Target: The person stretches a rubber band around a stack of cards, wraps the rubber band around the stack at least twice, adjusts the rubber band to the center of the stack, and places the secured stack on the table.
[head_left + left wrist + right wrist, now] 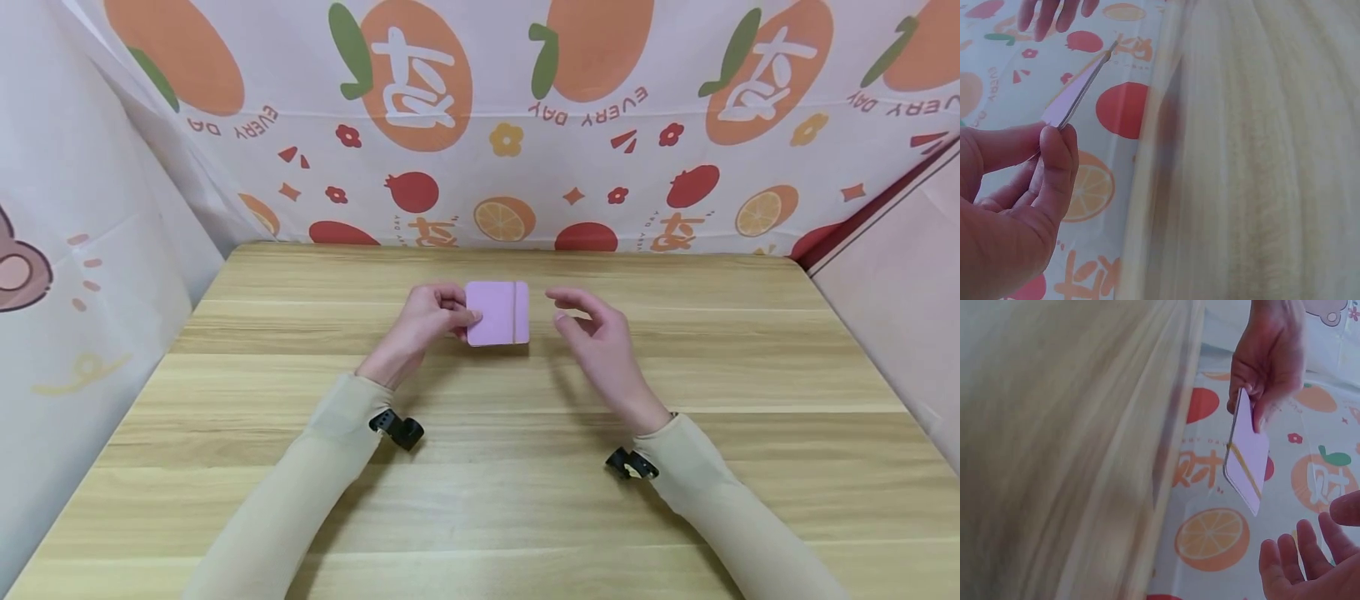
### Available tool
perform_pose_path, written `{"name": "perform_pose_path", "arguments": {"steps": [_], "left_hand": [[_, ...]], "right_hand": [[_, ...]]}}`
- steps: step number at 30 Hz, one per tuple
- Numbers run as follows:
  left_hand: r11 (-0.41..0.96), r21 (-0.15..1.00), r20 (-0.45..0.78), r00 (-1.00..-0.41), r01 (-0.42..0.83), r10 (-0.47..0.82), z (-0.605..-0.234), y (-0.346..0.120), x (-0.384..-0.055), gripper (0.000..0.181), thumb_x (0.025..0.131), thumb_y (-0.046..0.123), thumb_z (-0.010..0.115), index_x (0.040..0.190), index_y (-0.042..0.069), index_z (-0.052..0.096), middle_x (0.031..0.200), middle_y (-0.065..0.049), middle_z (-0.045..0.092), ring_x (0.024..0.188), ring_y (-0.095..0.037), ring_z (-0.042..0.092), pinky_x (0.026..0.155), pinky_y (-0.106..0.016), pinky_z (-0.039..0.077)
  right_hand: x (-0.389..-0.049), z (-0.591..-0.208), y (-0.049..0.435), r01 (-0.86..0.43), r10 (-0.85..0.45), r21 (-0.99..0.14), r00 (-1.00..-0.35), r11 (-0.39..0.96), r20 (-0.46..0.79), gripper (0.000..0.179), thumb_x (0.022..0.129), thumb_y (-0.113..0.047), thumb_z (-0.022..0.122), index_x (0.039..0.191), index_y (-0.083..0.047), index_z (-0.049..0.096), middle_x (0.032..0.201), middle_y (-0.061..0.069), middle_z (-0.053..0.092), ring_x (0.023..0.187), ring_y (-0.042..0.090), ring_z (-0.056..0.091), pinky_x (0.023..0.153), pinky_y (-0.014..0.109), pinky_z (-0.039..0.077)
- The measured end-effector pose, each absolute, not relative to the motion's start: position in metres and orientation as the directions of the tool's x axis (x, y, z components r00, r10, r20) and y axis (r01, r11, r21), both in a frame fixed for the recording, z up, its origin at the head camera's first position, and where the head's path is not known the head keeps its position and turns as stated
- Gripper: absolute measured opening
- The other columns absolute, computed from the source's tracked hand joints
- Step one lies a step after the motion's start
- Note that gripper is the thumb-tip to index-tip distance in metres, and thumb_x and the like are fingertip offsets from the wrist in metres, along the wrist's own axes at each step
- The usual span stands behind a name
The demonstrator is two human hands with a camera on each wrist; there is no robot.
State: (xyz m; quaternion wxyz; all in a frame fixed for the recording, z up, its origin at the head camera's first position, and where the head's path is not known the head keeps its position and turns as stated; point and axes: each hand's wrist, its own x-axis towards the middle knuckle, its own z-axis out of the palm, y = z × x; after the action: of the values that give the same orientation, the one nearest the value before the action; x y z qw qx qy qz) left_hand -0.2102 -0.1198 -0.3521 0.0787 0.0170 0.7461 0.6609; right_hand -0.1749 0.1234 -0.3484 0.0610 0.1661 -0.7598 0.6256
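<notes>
A small lilac notebook [495,312] with rounded corners and a tan elastic band near its right edge is held up above the table. My left hand [433,318] pinches its left edge, thumb on the front face and fingers behind. Seen from the left wrist, the notebook [1075,94] is nearly edge-on and looks thin. My right hand [600,342] hovers just right of it, fingers slightly bent and apart from it. In the right wrist view, the right hand [1316,562] has its fingers spread and holds nothing, below the notebook [1247,453].
The wood-grain table [480,500] lies under both arms. A white cloth [465,183] printed with fruit hangs behind its far edge, and pale panels stand at left and right. Each wrist wears a black strap device, such as the left one [397,429].
</notes>
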Motion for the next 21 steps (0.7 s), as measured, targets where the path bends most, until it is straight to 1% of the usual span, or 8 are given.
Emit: {"name": "perform_pose_path", "arguments": {"steps": [3, 6, 8, 13, 15, 17, 21], "left_hand": [[0.142, 0.986, -0.109, -0.98, -0.086, 0.168, -0.352, -0.117, -0.21, 0.012, 0.085, -0.004, 0.07, 0.09, -0.007, 0.059, 0.071, -0.005, 0.062, 0.061, -0.014, 0.058, 0.062, -0.028, 0.053], [0.151, 0.985, -0.117, -0.971, -0.086, 0.207, -0.352, -0.114, -0.208, 0.014, 0.085, -0.004, 0.072, 0.092, -0.008, 0.061, 0.071, -0.005, 0.063, 0.06, -0.014, 0.058, 0.066, -0.034, 0.054], [0.155, 0.984, -0.119, -0.966, -0.085, 0.228, -0.352, -0.112, -0.207, 0.014, 0.084, -0.003, 0.073, 0.093, -0.007, 0.062, 0.071, -0.005, 0.065, 0.06, -0.014, 0.058, 0.067, -0.037, 0.054], [0.144, 0.988, -0.104, -0.95, -0.064, 0.294, -0.353, -0.108, -0.205, 0.013, 0.083, -0.004, 0.073, 0.092, -0.006, 0.063, 0.075, -0.007, 0.066, 0.062, -0.015, 0.059, 0.068, -0.041, 0.055], [0.133, 0.99, -0.092, -0.941, -0.051, 0.325, -0.354, -0.107, -0.204, 0.013, 0.083, -0.005, 0.073, 0.091, -0.006, 0.063, 0.076, -0.009, 0.066, 0.063, -0.015, 0.059, 0.069, -0.041, 0.055], [0.121, 0.992, -0.086, -0.932, -0.046, 0.351, -0.354, -0.105, -0.202, 0.014, 0.082, -0.005, 0.073, 0.092, -0.006, 0.064, 0.078, -0.009, 0.067, 0.064, -0.016, 0.06, 0.068, -0.039, 0.055], [0.12, 0.991, -0.094, -0.921, -0.052, 0.379, -0.354, -0.102, -0.2, 0.015, 0.082, -0.004, 0.073, 0.094, -0.006, 0.065, 0.078, -0.009, 0.067, 0.065, -0.016, 0.06, 0.07, -0.04, 0.055]], "right_hand": [[-0.176, -0.347, 0.125, -0.331, -0.16, -0.924, -0.939, 0.19, 0.304, 0.028, 0.098, -0.01, 0.059, 0.125, -0.006, 0.065, 0.124, 0.006, 0.062, 0.114, 0.018, 0.054, 0.095, 0.035, 0.049], [-0.176, -0.345, 0.127, -0.357, -0.15, -0.903, -0.932, 0.239, 0.329, 0.027, 0.098, -0.009, 0.06, 0.124, -0.007, 0.066, 0.123, 0.006, 0.063, 0.112, 0.014, 0.054, 0.095, 0.036, 0.049], [-0.173, -0.339, 0.125, -0.382, -0.148, -0.884, -0.923, 0.271, 0.354, 0.027, 0.097, -0.006, 0.06, 0.123, -0.005, 0.066, 0.123, 0.007, 0.063, 0.112, 0.016, 0.054, 0.095, 0.038, 0.048], [-0.163, -0.325, 0.121, -0.415, -0.157, -0.847, -0.91, 0.333, 0.384, 0.027, 0.095, 0.0, 0.059, 0.122, 0.004, 0.064, 0.122, 0.017, 0.062, 0.111, 0.029, 0.053, 0.093, 0.045, 0.047], [-0.166, -0.33, 0.123, -0.407, -0.164, -0.84, -0.913, 0.357, 0.373, 0.027, 0.096, -0.004, 0.06, 0.123, 0.001, 0.064, 0.122, 0.015, 0.062, 0.109, 0.028, 0.054, 0.091, 0.044, 0.047], [-0.172, -0.339, 0.126, -0.396, -0.169, -0.838, -0.918, 0.375, 0.358, 0.025, 0.097, -0.011, 0.062, 0.121, -0.005, 0.066, 0.121, 0.009, 0.063, 0.107, 0.023, 0.054, 0.089, 0.042, 0.048], [-0.183, -0.351, 0.131, -0.344, -0.161, -0.874, -0.938, 0.342, 0.306, 0.019, 0.097, -0.018, 0.064, 0.112, -0.008, 0.07, 0.112, 0.003, 0.065, 0.102, 0.016, 0.055, 0.087, 0.038, 0.049]]}}
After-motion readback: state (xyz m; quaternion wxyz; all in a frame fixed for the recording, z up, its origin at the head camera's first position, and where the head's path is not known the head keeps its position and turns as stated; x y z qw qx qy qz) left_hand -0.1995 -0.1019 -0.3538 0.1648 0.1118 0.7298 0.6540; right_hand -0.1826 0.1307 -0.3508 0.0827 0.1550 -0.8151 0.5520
